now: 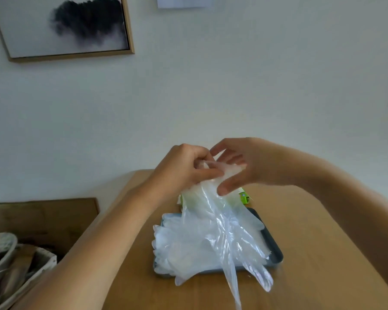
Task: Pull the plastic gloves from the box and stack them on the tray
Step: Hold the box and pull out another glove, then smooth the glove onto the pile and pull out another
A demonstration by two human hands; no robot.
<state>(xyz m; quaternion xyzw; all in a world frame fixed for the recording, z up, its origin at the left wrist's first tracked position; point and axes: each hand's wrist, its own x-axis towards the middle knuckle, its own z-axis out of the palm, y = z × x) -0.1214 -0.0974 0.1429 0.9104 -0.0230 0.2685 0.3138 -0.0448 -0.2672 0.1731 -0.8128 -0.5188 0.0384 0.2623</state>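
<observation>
Glove: thin, clear, crinkled film, pinched at the cuff by curled fingers of left hand and right hand, both equally near. Long axis hanging down from the grip, tips trailing past the near rim of the tray. Underneath, stack of like gloves lying flat on that dark, shallow tray. Green box just behind, largely hidden. Smooth wooden tabletop below.

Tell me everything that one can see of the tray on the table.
The tray is dark grey, rectangular, with rounded corners and a low raised rim. It lies flat on the wooden table, just in front of the green box. A stack of clear plastic gloves covers most of it and overhangs its left and near edges; mainly its right rim shows.
</observation>
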